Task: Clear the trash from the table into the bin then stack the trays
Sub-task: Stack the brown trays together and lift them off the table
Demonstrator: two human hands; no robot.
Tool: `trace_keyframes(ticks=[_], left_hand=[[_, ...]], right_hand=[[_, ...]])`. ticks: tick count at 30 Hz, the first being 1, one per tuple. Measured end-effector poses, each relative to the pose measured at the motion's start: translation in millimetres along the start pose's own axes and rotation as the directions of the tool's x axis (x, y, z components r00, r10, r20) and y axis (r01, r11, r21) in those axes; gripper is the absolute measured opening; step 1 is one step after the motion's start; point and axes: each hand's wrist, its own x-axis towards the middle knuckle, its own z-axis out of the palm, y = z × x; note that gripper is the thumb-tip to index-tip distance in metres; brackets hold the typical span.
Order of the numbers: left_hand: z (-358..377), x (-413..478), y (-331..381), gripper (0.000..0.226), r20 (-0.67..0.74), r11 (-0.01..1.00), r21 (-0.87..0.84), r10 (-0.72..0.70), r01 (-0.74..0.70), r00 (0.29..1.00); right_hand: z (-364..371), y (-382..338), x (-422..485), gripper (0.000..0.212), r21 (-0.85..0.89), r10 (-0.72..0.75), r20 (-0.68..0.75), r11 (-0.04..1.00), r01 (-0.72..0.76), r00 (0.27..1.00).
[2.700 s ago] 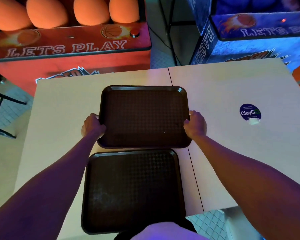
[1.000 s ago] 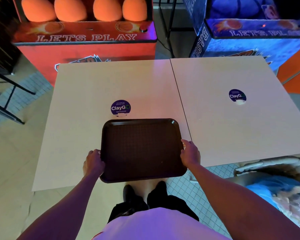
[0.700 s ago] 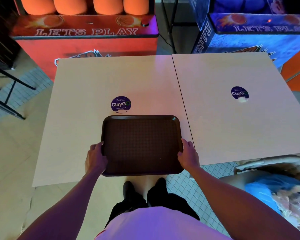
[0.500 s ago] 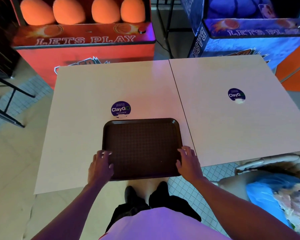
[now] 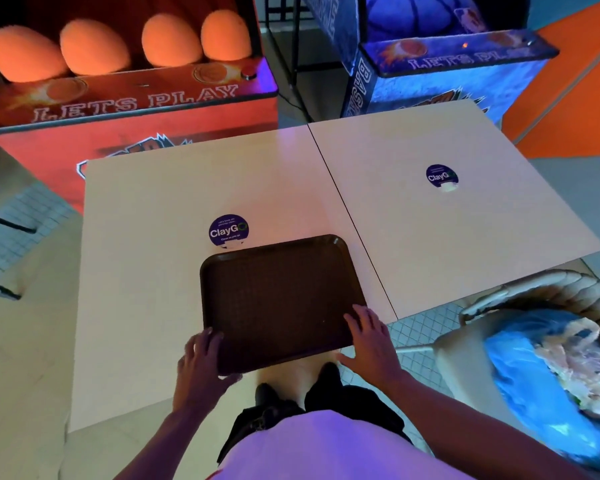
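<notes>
A dark brown tray (image 5: 278, 296) lies flat on the left beige table (image 5: 146, 271), close to its front edge. Only its top shows, so I cannot tell whether another tray lies under it. My left hand (image 5: 201, 362) rests at the tray's near left corner, fingers spread over the rim and thumb at the front edge. My right hand (image 5: 371, 337) lies at the near right corner with its fingers apart on the rim. Neither hand is closed around the tray. The bin (image 5: 534, 289), at the lower right, has a blue liner (image 5: 527, 382) with crumpled trash inside.
A second beige table (image 5: 465, 237) adjoins on the right, and each table bears a round ClayGo sticker (image 5: 228, 231). Behind them stand a red arcade machine (image 5: 136, 109) and a blue arcade machine (image 5: 447, 74). Dark chair legs (image 5: 0, 223) are at the far left.
The far tray was lifted and brought to the near edge, where only one tray top now shows. Both hands have loosened from the side edges and now lie spread on the near corners.
</notes>
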Motion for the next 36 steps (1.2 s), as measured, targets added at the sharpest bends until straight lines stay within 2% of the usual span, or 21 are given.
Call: trace_keyframes(ticks=[2,5,8,11,19,29,36], left_hand=[[-6,5,-6,0.130,0.030,0.987,-0.140,-0.074,0.078,0.997],[-10,14,-10,0.148,0.100,0.949,-0.280,-0.121,0.144,0.988],[-12,21,-12,0.148,0.128,0.934,-0.335,-0.086,0.124,0.988],[-15,26,-11,0.147,0.150,0.923,-0.370,-0.052,0.105,0.987],[-26,53,-8,0.153,0.208,0.940,-0.327,-0.026,0.095,0.978],[-32,102,35,0.149,0.223,0.975,-0.218,0.004,0.046,0.975],[-22,131,94,0.145,0.249,0.984,-0.168,-0.017,0.060,0.968]], right_hand=[[2,-1,1,0.111,0.046,0.114,0.029,0.992,-0.115,0.993],[8,-1,5,0.126,0.156,0.203,0.095,0.964,-0.216,0.975],[11,-5,8,0.129,0.273,0.238,0.120,0.925,-0.263,0.964],[8,-6,10,0.133,0.312,0.255,0.111,0.909,-0.277,0.961],[-5,-8,21,0.137,0.342,0.302,0.135,0.880,-0.331,0.944],[-18,21,31,0.136,0.375,0.379,0.144,0.834,-0.404,0.914],[-22,79,31,0.122,0.372,0.382,0.104,0.841,-0.392,0.918]])
